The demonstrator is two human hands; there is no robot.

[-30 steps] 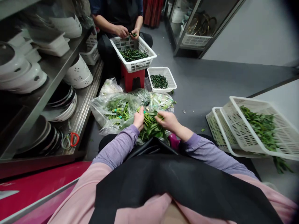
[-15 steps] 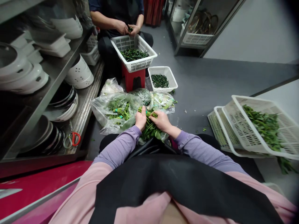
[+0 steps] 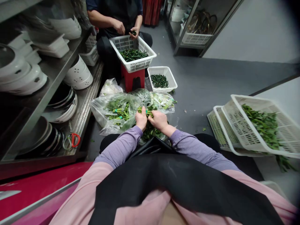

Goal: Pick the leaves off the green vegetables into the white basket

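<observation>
My left hand (image 3: pixel 141 119) and my right hand (image 3: pixel 158 120) are both closed around one bundle of leafy green stems (image 3: pixel 150 129), held above my lap. The cut stem ends with a teal band (image 3: pixel 145 111) stick out past my fingers, and the leaves hang down toward my black apron. Just beyond the hands lie clear plastic bags of more tied green bundles (image 3: pixel 118 112) on the grey floor.
A white basket of picked greens (image 3: pixel 262 125) leans on stacked baskets at the right. Opposite, a seated person's hands (image 3: pixel 127 29) work over a white basket (image 3: pixel 132 53) on a red stool, beside a smaller basket (image 3: pixel 161 79). Steel shelves of white dishes and scissors (image 3: pixel 71 140) line the left.
My right hand has moved left along the bundle until it rests against my left hand. The bundle has risen slightly, and the other person's hands have shifted a little.
</observation>
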